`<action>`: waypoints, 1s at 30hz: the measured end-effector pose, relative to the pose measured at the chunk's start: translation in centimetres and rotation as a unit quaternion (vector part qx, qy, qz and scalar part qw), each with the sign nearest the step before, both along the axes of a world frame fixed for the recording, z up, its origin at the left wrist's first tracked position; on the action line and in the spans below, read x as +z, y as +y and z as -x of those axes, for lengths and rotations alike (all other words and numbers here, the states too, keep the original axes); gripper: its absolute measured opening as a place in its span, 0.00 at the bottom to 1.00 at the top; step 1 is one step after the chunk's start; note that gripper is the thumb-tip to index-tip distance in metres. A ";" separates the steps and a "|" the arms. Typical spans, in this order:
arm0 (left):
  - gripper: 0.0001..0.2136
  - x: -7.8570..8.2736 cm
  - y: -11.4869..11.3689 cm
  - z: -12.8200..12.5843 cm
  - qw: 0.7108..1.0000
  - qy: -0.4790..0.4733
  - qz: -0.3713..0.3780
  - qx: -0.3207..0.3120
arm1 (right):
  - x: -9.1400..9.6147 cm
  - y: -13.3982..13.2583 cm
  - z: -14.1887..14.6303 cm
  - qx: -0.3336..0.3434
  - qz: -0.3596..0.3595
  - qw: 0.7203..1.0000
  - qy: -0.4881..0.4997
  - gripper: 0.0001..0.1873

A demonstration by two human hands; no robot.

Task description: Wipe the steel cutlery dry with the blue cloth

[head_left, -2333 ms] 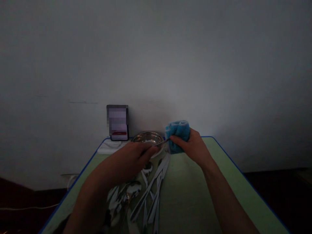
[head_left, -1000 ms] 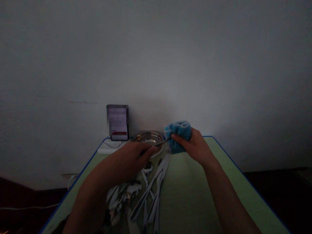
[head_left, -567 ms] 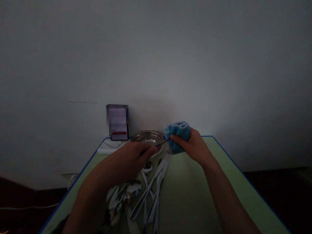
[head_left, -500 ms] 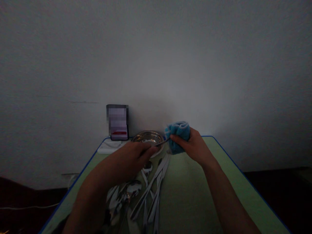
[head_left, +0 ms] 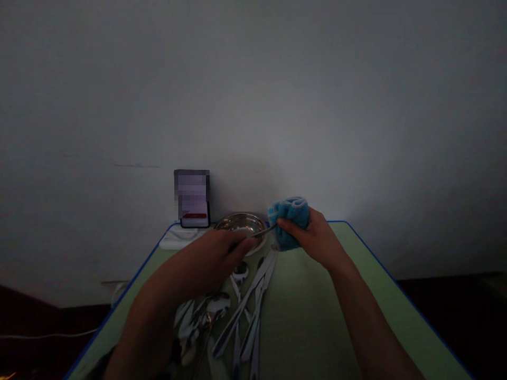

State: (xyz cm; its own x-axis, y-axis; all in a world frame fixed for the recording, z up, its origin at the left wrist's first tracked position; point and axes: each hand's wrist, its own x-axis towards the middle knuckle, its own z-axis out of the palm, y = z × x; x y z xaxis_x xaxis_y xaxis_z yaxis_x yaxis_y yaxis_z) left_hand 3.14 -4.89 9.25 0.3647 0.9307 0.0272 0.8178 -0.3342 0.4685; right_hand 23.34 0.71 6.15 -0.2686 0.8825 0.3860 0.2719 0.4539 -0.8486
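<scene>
My left hand (head_left: 222,252) is closed round the handle end of a thin metal utensil (head_left: 263,232), held in the air before the bowl. The utensil's other end disappears into a folded blue cloth (head_left: 292,224), so its kind is hidden. My right hand (head_left: 312,237) grips the cloth, thumb pressed on it where the utensil enters. Just behind sits a shiny metal bowl (head_left: 241,221), partly covered by my left hand. Below my hands lie several pieces of cutlery, among them a spoon (head_left: 217,305) and knives (head_left: 253,301) on the table.
A phone (head_left: 194,200) leans upright against the wall (head_left: 253,105) at the back left. In front of it a white object (head_left: 169,240) lies on the green, blue-edged table (head_left: 309,316). A white cable (head_left: 59,335) runs at the lower left.
My hands, the utensil and the cloth stay in almost the same place. The view has shifted only very slightly.
</scene>
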 end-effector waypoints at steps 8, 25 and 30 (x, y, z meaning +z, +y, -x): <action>0.20 0.3 -0.1 -0.2 1.000 0.002 0.006 0.003 | -0.2 0.0 0.1 0.009 0.010 1.000 0.008 0.12; 0.20 0.2 0.0 -0.2 1.000 0.004 0.003 -0.003 | -0.4 0.2 -0.1 0.000 0.002 1.000 -0.010 0.14; 0.20 0.2 0.0 -0.2 1.000 0.004 0.001 0.001 | -0.5 0.2 -0.1 0.007 0.008 1.000 -0.004 0.14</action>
